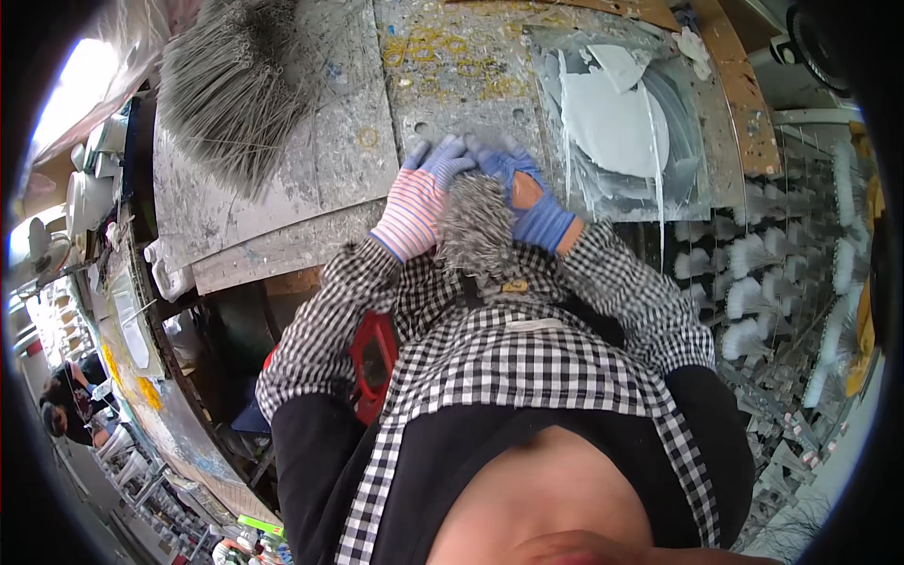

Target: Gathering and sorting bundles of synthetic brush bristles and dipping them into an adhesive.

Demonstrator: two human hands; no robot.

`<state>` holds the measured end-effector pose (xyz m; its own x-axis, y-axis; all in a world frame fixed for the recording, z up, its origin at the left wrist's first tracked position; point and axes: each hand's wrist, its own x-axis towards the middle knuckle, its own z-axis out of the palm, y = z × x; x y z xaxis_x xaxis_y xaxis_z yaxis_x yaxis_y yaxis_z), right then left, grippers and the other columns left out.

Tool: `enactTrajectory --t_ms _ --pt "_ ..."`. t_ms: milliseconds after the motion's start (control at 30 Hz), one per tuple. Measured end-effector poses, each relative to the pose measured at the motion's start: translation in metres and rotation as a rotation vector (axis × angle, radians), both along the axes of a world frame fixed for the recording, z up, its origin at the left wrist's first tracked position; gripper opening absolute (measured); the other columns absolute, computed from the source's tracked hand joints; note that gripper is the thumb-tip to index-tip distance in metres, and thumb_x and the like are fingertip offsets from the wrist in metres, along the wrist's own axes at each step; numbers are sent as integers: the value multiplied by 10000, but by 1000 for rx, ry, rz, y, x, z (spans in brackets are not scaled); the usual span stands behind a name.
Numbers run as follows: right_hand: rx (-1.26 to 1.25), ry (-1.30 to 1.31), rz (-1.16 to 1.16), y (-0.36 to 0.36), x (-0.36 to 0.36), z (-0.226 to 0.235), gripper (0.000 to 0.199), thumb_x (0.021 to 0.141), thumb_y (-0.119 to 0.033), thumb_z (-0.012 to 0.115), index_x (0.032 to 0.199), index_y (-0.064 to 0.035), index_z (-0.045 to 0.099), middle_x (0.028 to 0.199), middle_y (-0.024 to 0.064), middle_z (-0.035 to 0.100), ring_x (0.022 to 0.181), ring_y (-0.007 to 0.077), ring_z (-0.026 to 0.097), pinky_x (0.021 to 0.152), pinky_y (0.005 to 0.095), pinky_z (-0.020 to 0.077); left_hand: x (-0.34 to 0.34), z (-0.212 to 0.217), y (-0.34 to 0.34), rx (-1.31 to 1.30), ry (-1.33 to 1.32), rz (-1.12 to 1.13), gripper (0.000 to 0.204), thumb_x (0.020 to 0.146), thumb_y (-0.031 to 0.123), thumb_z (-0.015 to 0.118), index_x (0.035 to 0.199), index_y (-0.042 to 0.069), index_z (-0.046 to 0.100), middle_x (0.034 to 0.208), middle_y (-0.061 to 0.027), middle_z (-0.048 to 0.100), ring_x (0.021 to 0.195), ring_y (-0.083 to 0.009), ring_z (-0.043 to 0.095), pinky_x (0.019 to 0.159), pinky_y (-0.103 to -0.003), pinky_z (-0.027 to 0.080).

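A tuft of grey bristles [474,226] lies between my two hands at the near edge of the worktable, its splayed ends toward my apron. My left hand [421,200], in a striped pink-and-white glove with blue-grey fingertips, is closed along the tuft's left side. On the other side my right hand [539,209] wears a blue glove with a hole that bares some skin, and its fingers curl round the tuft. The far end of the tuft is hidden under the fingers.
A big heap of loose grey bristles [231,89] sits at the table's far left. Yellow rings [424,47] lie at the back. To the right, a smeared plate [692,188] carries white paste [612,122]. Racks of white brushes [753,254] stand at right; a red stool [375,363] is below.
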<state>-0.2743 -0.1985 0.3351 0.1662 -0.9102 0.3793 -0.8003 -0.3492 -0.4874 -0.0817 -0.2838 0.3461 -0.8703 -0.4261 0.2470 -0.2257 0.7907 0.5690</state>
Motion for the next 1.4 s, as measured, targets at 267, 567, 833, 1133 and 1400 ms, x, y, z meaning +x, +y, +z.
enactTrajectory --t_ms 267,567,833,1133,1400 --pt "19 106 29 3 -7 -4 878 747 -239 756 1505 -44 360 1389 189 566 1270 335 557 1155 452 332 -3 -4 7 -85 -79 26 466 834 129 581 1296 119 522 1409 -130 538 1404 -288 425 1190 -473 247" --pt "112 43 -47 21 -1 9 816 762 -260 735 1488 -75 411 1475 140 497 1330 310 503 1154 452 323 -4 -15 13 -93 -20 85 459 823 61 533 1279 105 556 1395 -124 554 1404 -307 427 1191 -505 245" --pt "58 -152 46 40 8 -2 842 694 -213 817 1430 -37 449 1360 172 575 1264 312 557 1087 400 430 16 -6 42 33 -35 -56 593 845 209 689 1371 49 468 1407 -140 543 1337 -322 483 1151 -433 338" --pt "1389 -1250 -81 94 13 21 510 847 -288 781 1240 -19 599 997 98 703 732 104 679 517 174 518 40 18 104 2006 186 469 459 913 70 656 1344 23 506 1235 -126 628 1103 -218 640 894 -392 584" --pt "1225 -1573 -138 98 34 16 569 853 -224 794 1291 28 532 1122 135 674 939 189 697 614 243 611 22 2 130 1452 245 559 389 863 129 748 1191 -3 587 1013 -79 702 834 -122 665 676 -247 551"
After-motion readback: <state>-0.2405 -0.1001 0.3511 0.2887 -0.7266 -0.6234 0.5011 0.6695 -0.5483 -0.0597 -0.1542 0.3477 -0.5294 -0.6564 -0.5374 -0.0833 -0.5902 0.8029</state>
